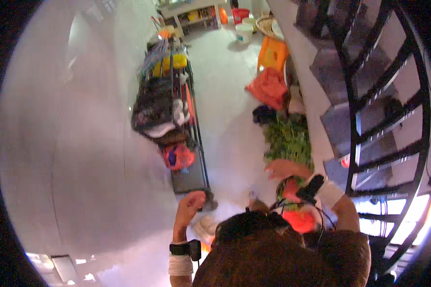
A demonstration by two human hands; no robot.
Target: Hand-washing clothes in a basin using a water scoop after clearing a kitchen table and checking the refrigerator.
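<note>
My left hand is at the lower middle, beside the lower end of a dark metal rack; its fingers look curled, and whether it holds anything is hidden. My right hand stretches over the lower edge of a heap of leafy green plants on the floor, palm and fingers blurred. Black devices are strapped to both wrists. Below my right hand are a red item and dark cables. A red and blue bundle sits on the rack near its lower end.
Dark bags and yellow items load the rack. Along the right wall stand a red bag, an orange plastic stool, a woven basket and a white bucket. Black stair railings rise at the right; a shelf stands at the far end.
</note>
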